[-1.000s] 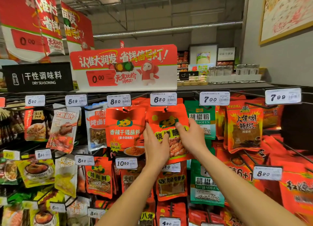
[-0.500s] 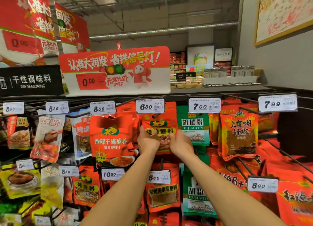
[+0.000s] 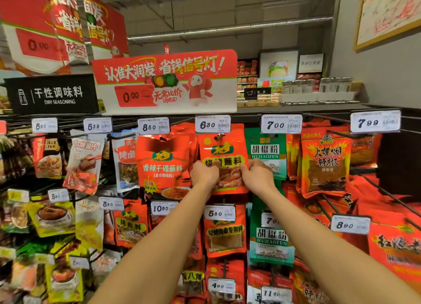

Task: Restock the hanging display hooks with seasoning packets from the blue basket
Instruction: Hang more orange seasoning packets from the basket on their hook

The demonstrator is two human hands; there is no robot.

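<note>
Head view, left hand (image 3: 203, 173) and right hand (image 3: 257, 173) pinching orange seasoning packet (image 3: 224, 158) hung under 6.30 tag (image 3: 213, 124)

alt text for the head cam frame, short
Both hands, left hand and right hand, grip the sides of a red seasoning packet hanging on the hook under the 6.30 price tag. Around it hang other packets, including green pepper powder packets, below a black Dry Seasoning sign.

A black sign (image 3: 52, 95) at the rack's upper left reads "DRY SEASONING". The top row's price tags show 8.50 (image 3: 154, 126), 6.30 (image 3: 213, 124), 7.00 (image 3: 281, 124) and 7.99 (image 3: 375, 121). A green packet (image 3: 265, 152) reads "HUJIAOFEN". The red banner (image 3: 166, 81) shows 0.00.
</note>
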